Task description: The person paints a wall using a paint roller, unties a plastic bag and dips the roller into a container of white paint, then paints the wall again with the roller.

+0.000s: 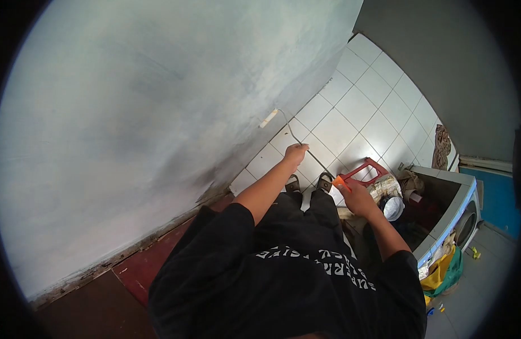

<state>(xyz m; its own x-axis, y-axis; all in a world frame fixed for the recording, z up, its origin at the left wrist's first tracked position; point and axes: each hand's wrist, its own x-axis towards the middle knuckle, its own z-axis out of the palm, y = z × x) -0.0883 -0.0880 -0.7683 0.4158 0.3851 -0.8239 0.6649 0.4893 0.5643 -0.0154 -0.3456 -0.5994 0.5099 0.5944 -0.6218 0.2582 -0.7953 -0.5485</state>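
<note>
A paint roller [268, 118] with a small pale sleeve is at the lower part of the grey-white wall [142, 101]. Its long thin metal rod runs down to the right, to an orange handle [339, 182]. My left hand [296, 155] is closed round the middle of the rod. The orange handle is in my right hand [356, 198], whose fingers are wrapped round it. Below the hands, my feet in dark sandals [325, 182] stand on the white tiled floor.
Right of my feet are a red plastic stool [375, 169], a paint-stained sack [388, 186] and a silvery bowl [393, 208]. Further right stands a tiled counter [449, 220] with yellow and green cloth [449, 271] beside it. A reddish-brown floor [153, 263] meets the wall at the lower left.
</note>
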